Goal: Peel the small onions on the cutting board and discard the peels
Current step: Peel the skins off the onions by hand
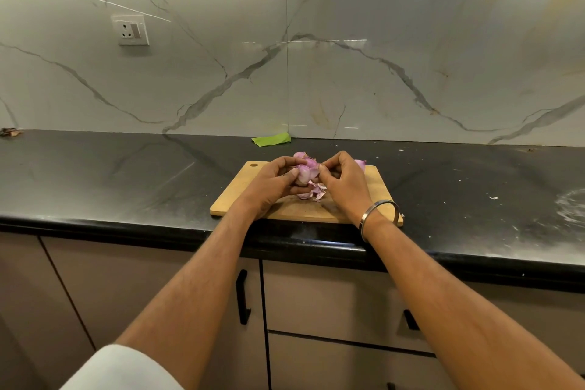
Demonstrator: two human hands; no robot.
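A wooden cutting board point(240, 196) lies on the black counter. Above its middle, my left hand point(272, 182) and my right hand point(343, 182) both hold one small purple onion point(306, 173), thumbs and fingertips pinching its skin. Loose pink peels point(311, 193) lie on the board just below the hands. Another small onion point(300, 155) sits at the board's far edge, and a third onion point(361, 163) peeks out behind my right hand. A metal bangle rings my right wrist.
The black counter point(126, 174) runs left and right, with white specks and a smear at the right. A green leaf scrap point(272, 139) lies by the marble wall behind the board. A wall socket point(131, 30) is at upper left. Cabinet drawers are below the counter edge.
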